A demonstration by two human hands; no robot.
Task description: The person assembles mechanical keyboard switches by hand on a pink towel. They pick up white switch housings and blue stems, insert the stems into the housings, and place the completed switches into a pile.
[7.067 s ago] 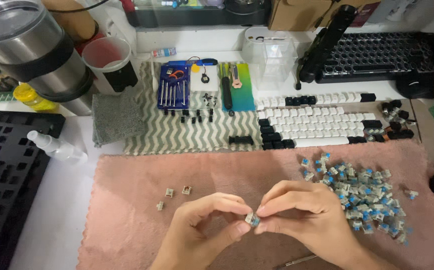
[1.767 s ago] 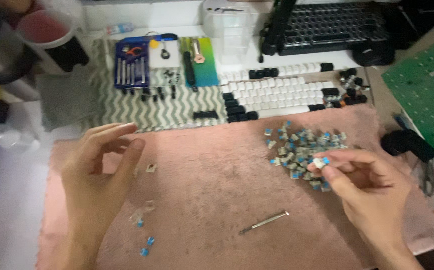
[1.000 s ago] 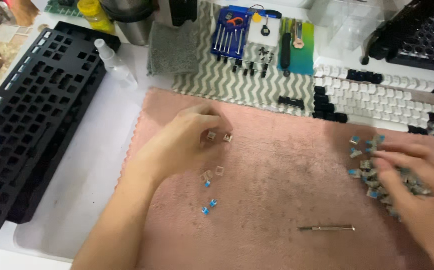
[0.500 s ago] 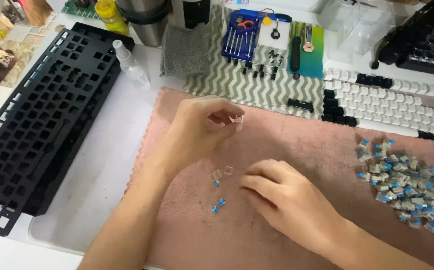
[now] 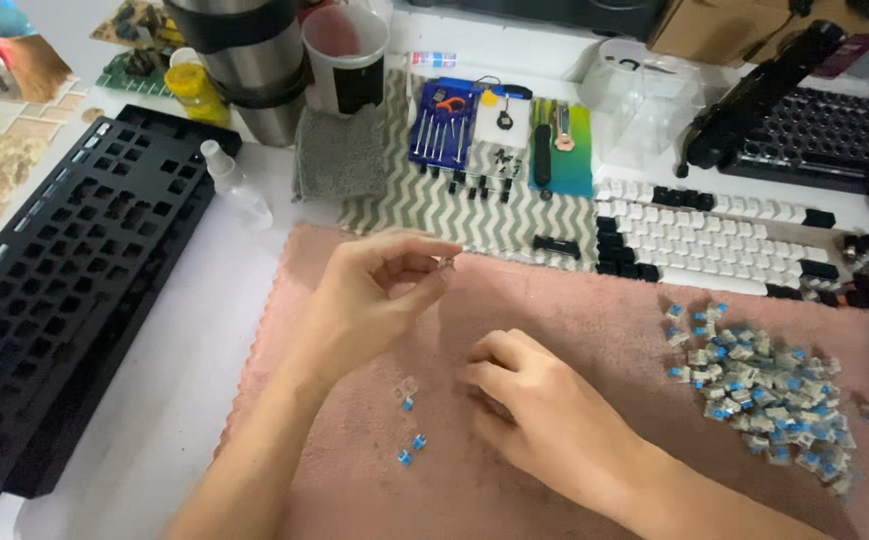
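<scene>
- Head view: left hand point(image 5: 375, 295) is up over the pink mat's point(image 5: 595, 320) top-left part, thumb and forefinger pinched on a tiny switch part point(image 5: 445, 263), other fingers loosely curled.
- That part looks light, hard plastic, small enough to flick away; my read is a fingertip pinch on its flat sides is the only sensible hold, gentle so nothing thin bends.
- Right hand point(image 5: 545, 420) lies knuckles-up on the mat's middle, fingers curled down onto the cloth; what sits under the fingertips I cannot tell.
- Hands are apart, left higher and farther from the body.
- Loose blue bits point(image 5: 410, 425) lie just left of the right hand, between both wrists.
- Switch pile point(image 5: 765, 390) sits near the mat's right edge, well apart from both hands.
- Black keyboard frame point(image 5: 65, 290) lies along the table's left edge; keycap rows point(image 5: 705, 235) beyond the mat's top edge.
</scene>
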